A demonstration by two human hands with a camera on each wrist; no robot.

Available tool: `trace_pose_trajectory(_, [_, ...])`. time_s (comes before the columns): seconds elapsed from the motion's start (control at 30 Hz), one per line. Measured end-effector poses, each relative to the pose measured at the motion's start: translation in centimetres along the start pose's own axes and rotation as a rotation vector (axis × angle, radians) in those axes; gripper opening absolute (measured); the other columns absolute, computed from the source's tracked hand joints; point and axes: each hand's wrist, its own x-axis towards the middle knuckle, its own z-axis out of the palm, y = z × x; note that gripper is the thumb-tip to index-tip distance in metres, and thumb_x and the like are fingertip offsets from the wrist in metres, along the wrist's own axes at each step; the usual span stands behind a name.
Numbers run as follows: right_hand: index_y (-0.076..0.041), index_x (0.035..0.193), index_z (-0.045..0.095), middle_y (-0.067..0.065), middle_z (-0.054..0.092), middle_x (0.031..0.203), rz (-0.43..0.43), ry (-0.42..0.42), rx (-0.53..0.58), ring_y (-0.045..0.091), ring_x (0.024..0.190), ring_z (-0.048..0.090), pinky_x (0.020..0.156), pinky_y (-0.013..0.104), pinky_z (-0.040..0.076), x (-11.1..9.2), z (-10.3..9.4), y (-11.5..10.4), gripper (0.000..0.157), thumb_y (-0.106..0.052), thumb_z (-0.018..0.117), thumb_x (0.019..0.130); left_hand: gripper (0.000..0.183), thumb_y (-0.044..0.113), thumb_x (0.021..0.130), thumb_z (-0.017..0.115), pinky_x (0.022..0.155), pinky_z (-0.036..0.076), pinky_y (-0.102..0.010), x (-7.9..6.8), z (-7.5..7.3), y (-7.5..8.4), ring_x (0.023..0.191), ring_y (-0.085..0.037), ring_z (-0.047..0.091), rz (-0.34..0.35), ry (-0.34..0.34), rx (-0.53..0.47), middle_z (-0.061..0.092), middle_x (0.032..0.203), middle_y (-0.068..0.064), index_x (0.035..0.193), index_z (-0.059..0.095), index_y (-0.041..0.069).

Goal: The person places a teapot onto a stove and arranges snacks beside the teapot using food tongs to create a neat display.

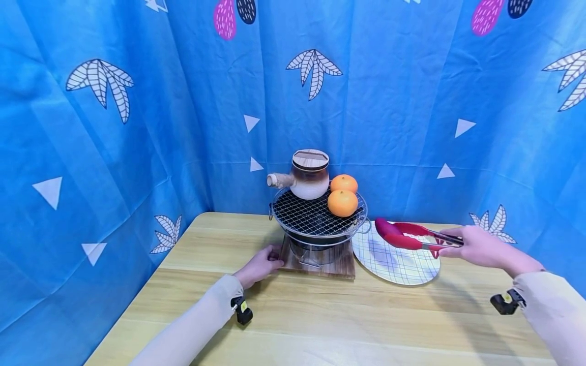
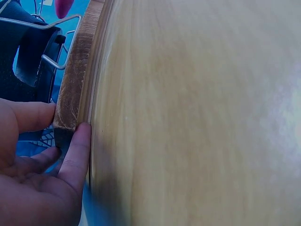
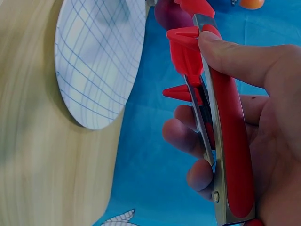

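My left hand (image 1: 258, 267) pinches the front left corner of a wooden board (image 2: 75, 80), thumb on one face and a finger on the other. On this board stands a small dark stove topped by a round wire grill (image 1: 299, 216). In my right hand (image 1: 485, 246) are red and metal tongs (image 3: 228, 136), gripped around the handles. Their red tips hold a long purple thing like a sweet potato (image 1: 383, 226), raised over the left part of a checked plate (image 1: 414, 269), right of the grill.
A clay pot (image 1: 310, 184) with a wooden lid and side handle sits at the back of the grill. Beside it are two mandarins, one in front (image 1: 342, 204) and one behind (image 1: 344, 182). A blue patterned curtain (image 1: 389, 127) hangs behind the wooden table (image 1: 320, 320).
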Motion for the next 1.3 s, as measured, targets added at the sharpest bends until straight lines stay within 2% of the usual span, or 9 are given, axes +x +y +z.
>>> trace_pose_trajectory(0.2, [0.009, 0.136, 0.056, 0.021, 0.069, 0.111, 0.011, -0.01, 0.029, 0.026, 0.092, 0.056, 0.059, 0.031, 0.048, -0.2, -1.3, -0.5, 0.08, -0.046, 0.079, 0.083, 0.058, 0.007, 0.092, 0.066, 0.088, 0.06, -0.039, -0.1, -0.1, 0.1, 0.104, -0.025, 0.064, -0.005, 0.002, 0.008, 0.06, 0.124, -0.021, 0.145, 0.043, -0.004])
trace_pose_trajectory(0.37, [0.01, 0.135, 0.056, 0.028, 0.066, 0.116, 0.001, 0.017, -0.022, 0.037, 0.1, 0.058, 0.063, 0.037, 0.055, -0.1, -2.4, -0.8, 0.082, -0.048, 0.079, 0.082, 0.057, 0.006, 0.092, 0.065, 0.088, 0.06, -0.04, -0.4, 0.0, 0.4, 0.103, -0.027, 0.064, 0.0, 0.014, 0.025, 0.06, 0.123, -0.021, 0.144, 0.044, -0.004])
trace_pose_trajectory(0.53, [0.012, 0.136, 0.054, 0.029, 0.067, 0.117, 0.003, 0.019, -0.025, 0.041, 0.102, 0.06, 0.065, 0.043, 0.058, 0.0, -3.2, -1.2, 0.085, -0.049, 0.079, 0.082, 0.057, 0.006, 0.092, 0.065, 0.088, 0.06, -0.04, -0.5, -0.1, 0.6, 0.103, -0.027, 0.064, -0.001, 0.016, 0.028, 0.06, 0.123, -0.021, 0.144, 0.044, -0.004])
trace_pose_trajectory(0.67, [0.012, 0.137, 0.052, 0.029, 0.067, 0.116, 0.009, 0.019, -0.031, 0.039, 0.101, 0.061, 0.064, 0.041, 0.057, 0.0, -3.8, -1.4, 0.087, -0.05, 0.079, 0.082, 0.057, 0.007, 0.093, 0.066, 0.088, 0.06, -0.04, -0.5, -0.1, 0.5, 0.103, -0.025, 0.064, -0.013, 0.014, 0.019, 0.06, 0.123, -0.021, 0.145, 0.044, -0.004])
trace_pose_trajectory(0.87, [0.012, 0.138, 0.051, 0.021, 0.07, 0.109, 0.019, 0.012, -0.027, 0.031, 0.096, 0.06, 0.06, 0.031, 0.049, -0.1, -4.8, -1.8, 0.087, -0.05, 0.078, 0.083, 0.058, 0.007, 0.093, 0.066, 0.089, 0.06, -0.04, -0.3, -0.2, 0.3, 0.103, -0.026, 0.064, -0.02, 0.002, 0.018, 0.06, 0.124, -0.021, 0.145, 0.043, -0.003])
trace_pose_trajectory(1.03, [0.012, 0.139, 0.05, 0.014, 0.071, 0.105, 0.023, 0.011, -0.017, 0.026, 0.092, 0.059, 0.059, 0.03, 0.047, -0.2, -5.5, -2.4, 0.087, -0.049, 0.078, 0.084, 0.059, 0.007, 0.093, 0.065, 0.09, 0.06, -0.039, -0.1, -0.1, 0.2, 0.104, -0.027, 0.064, -0.02, -0.007, 0.019, 0.059, 0.124, -0.022, 0.146, 0.042, -0.003])
trace_pose_trajectory(1.3, [0.01, 0.14, 0.049, 0.015, 0.07, 0.107, 0.024, 0.03, -0.027, 0.025, 0.09, 0.057, 0.057, 0.03, 0.047, -0.3, -6.4, -3.1, 0.087, -0.05, 0.077, 0.084, 0.057, 0.006, 0.093, 0.065, 0.09, 0.059, -0.04, -0.1, 0.0, 0.2, 0.106, -0.027, 0.063, -0.009, 0.003, 0.012, 0.06, 0.124, -0.021, 0.145, 0.044, -0.004])
